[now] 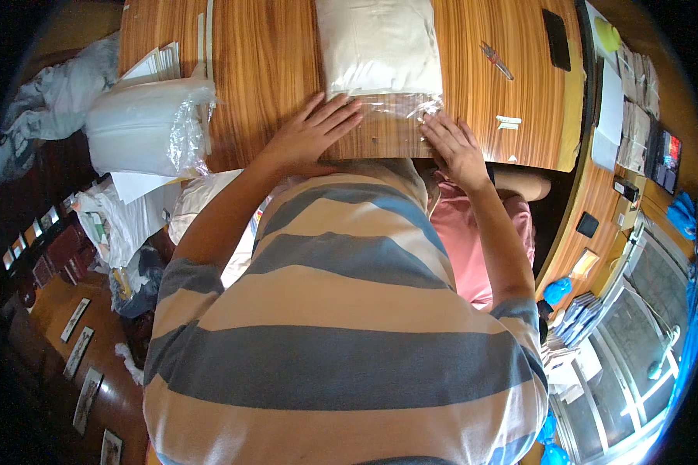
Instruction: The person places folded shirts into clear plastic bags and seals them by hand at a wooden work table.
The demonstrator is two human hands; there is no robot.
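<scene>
A folded white garment in a clear plastic bag (381, 54) lies flat on the wood-grain table (264, 46) in front of me. The bag's loose, see-through end reaches toward the table's near edge. My left hand (318, 132) rests at the bag's near left corner, fingers stretched out and spread. At the near right corner lies my right hand (454, 147), its fingers extended and touching the clear film. Neither hand grips anything.
A stack of clear plastic bags (143, 128) hangs over the table's left edge, by white cards (155, 63). Small snips (496, 60), a dark phone (555, 39) and a pale label strip (509, 122) lie to the right. A shelf (570, 232) with papers stands beyond.
</scene>
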